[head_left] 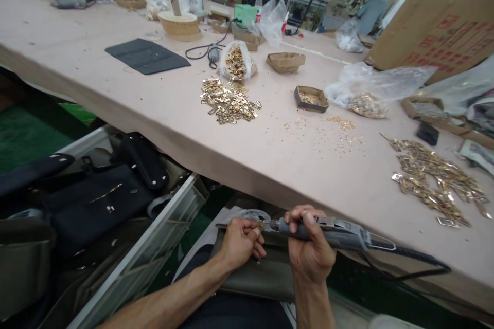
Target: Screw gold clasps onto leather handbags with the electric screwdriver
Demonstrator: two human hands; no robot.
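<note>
My right hand is wrapped round a grey corded electric screwdriver, held nearly level with its tip to the left. At that tip, my left hand pinches a small gold-coloured metal piece; its exact shape is partly hidden by the fingers. Both hands are over my lap, just below the table edge. Beneath them lies a dark olive bag piece. Another tiny gold bit hangs below the left fingers.
Gold metal fittings lie heaped on the table, with a second heap at right. A small box stands near scattered tiny gold parts. Left of my lap, a white crate holds dark bags. The screwdriver's black cable runs right.
</note>
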